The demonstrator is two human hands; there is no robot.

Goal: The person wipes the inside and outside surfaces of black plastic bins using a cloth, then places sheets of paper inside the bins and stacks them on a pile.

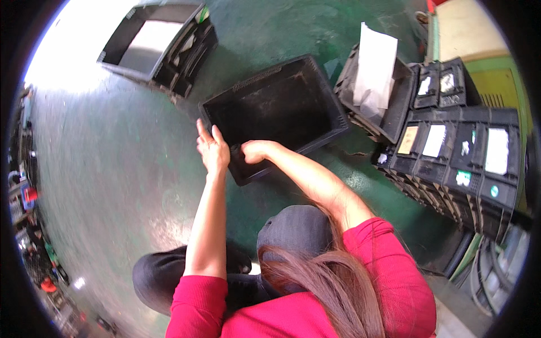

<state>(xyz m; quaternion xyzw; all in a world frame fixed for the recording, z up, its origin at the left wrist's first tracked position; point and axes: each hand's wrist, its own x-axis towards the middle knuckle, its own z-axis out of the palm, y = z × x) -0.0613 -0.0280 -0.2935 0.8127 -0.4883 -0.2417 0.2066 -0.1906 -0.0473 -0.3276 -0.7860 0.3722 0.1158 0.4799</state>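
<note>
Crate [276,107] (facing up) slants lengthwise toward far right

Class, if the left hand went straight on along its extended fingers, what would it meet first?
The left hand would probably meet the stacked crates, narrowly passing the bin, though depth is unclear.

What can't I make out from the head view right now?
All in the head view:
- Right hand: its fingertips are hidden by the hand itself, so any grip is unclear.
- Right-side crate: part of its inside is covered by the upright white sheet.
- Left-edge clutter: too small, partly cut off by the dark lens rim.
</note>
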